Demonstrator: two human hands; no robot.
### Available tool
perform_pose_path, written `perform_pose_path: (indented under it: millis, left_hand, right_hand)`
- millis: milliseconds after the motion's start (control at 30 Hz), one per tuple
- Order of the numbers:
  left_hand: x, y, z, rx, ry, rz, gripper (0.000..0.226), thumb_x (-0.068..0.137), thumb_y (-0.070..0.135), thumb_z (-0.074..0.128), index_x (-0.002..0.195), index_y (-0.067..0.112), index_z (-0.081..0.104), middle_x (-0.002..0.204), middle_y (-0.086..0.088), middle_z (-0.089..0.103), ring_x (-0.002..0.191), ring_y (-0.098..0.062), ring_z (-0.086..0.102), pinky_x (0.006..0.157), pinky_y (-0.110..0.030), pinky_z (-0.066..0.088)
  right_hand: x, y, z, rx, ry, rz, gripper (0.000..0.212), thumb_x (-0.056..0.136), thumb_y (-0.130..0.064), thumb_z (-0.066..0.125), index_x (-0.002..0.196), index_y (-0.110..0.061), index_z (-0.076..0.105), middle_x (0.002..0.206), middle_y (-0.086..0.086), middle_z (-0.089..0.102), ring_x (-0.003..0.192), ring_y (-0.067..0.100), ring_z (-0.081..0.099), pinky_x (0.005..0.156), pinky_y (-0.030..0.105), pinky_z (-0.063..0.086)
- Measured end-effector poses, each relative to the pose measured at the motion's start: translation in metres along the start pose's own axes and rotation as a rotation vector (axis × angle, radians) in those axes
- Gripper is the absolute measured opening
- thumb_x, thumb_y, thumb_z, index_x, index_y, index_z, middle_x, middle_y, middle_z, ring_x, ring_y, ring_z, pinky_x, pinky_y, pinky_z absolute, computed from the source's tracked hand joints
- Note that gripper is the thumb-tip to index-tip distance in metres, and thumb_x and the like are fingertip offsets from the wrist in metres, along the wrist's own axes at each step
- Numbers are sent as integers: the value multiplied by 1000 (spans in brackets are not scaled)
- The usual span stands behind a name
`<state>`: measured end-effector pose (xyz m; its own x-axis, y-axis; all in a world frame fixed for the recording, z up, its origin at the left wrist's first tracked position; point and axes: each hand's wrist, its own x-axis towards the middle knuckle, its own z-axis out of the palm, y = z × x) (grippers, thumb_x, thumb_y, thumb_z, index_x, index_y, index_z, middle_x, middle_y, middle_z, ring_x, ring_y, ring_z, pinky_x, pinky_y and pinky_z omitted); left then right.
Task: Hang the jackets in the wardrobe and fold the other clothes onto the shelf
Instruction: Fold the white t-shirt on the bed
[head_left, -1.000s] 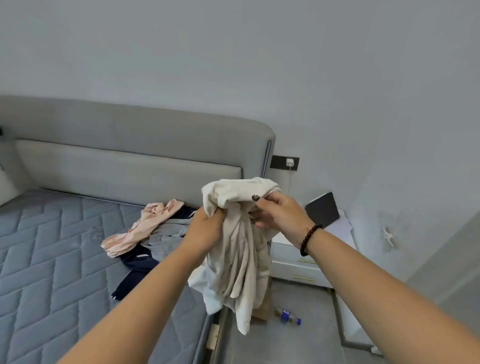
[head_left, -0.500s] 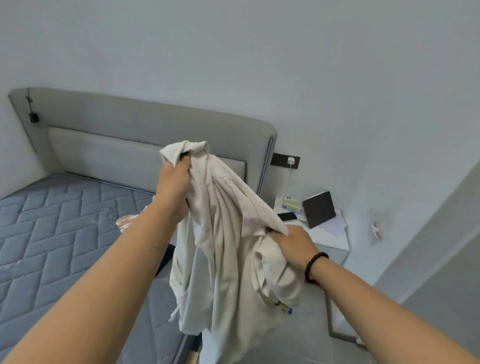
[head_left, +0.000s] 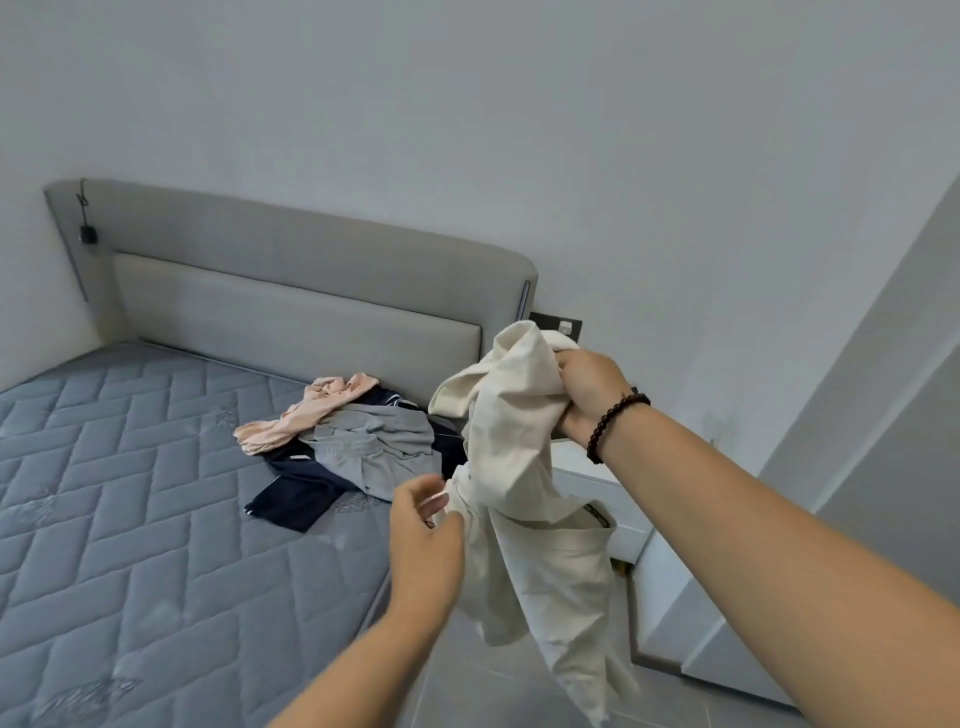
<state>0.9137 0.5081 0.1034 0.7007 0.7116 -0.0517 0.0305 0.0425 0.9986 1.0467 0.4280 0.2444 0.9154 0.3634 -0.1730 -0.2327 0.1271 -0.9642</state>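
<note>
A cream jacket (head_left: 524, 467) hangs in the air beside the bed. My right hand (head_left: 592, 395) grips its bunched top, with a dark bead bracelet on the wrist. My left hand (head_left: 426, 525) is lower, and its fingertips touch the jacket's left edge with the fingers loosely bent. On the mattress behind lies a heap of clothes: a pink garment (head_left: 306, 410), a grey garment (head_left: 374, 452) and a dark navy garment (head_left: 296, 493).
The blue quilted mattress (head_left: 130, 493) fills the left, with a grey padded headboard (head_left: 291, 291) behind it. A white bedside cabinet (head_left: 597, 493) stands right of the bed, partly hidden by the jacket. A wall socket (head_left: 566, 326) sits above it. Grey floor tiles (head_left: 467, 686) lie below.
My right hand has risen and now holds the jacket's top. My left hand has let go of the top and dropped to the jacket's lower left edge. The clothes heap is in view again.
</note>
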Motion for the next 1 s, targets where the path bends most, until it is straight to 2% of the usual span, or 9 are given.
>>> perform_pose_path:
  millis: [100,267,367,433,533,600,733,833,1000]
  left_hand:
    - [-25,-1,15,121,-297,307,27,81,15,54,101,33,55,102,14,62,100,-7,57,87,-23,48]
    - [-8,-3,28,1020,-571,743,65,78,59,49,134,28,38,126,8,49,123,-15,40,110,-35,20]
    - [7,-8,19,1416,-663,632,87,72,78,43,135,18,34,125,0,53,119,-28,44,110,-50,13]
    - [17,-10,12,1496,-624,659,74,78,71,46,126,15,36,112,-5,60,109,-30,50,101,-47,19]
    - [40,1,1,1151,-499,732,18,92,44,46,90,26,44,84,-1,64,82,-27,54,79,-35,24]
    - [55,20,-5,637,-489,492,25,94,32,53,73,23,46,64,0,53,63,-23,49,65,-28,32]
    - [88,67,-3,-189,-522,-11,17,94,14,59,100,0,67,81,-15,61,70,-24,50,58,-25,40]
    - [100,91,8,-287,-529,-12,19,92,16,61,102,4,71,94,-15,70,85,-21,61,78,-30,46]
    - [97,110,20,-300,-651,11,16,91,26,65,88,12,72,79,-6,67,72,-16,60,65,-25,49]
  right_hand:
    - [-6,-15,-2,79,-17,-13,32,85,13,35,83,-3,62,81,11,57,78,25,53,74,35,44]
    - [-6,-43,-16,-56,-29,-62,25,84,6,45,89,-5,67,95,15,60,88,27,55,83,41,45]
    - [5,-59,-31,-58,56,-97,27,86,3,47,106,1,65,106,19,63,93,27,58,92,42,48]
    - [17,-64,-42,6,111,-93,26,87,4,42,106,2,61,105,18,59,93,26,55,88,38,47]
    - [33,-59,-53,180,144,-69,28,91,6,37,110,-3,55,95,12,55,87,23,55,81,32,47]
    - [42,-47,-57,242,157,-53,27,92,6,39,113,-2,55,99,13,57,92,23,58,86,32,50]
    - [48,-6,-53,299,283,-16,16,97,-4,39,99,-3,55,95,13,61,90,25,62,80,35,54]
    - [38,25,-44,129,321,42,9,98,-13,45,95,-9,53,95,14,62,93,31,61,83,41,52]
    - [3,35,-20,-248,-148,-35,15,89,-17,62,96,-6,69,93,10,70,83,17,66,71,27,53]
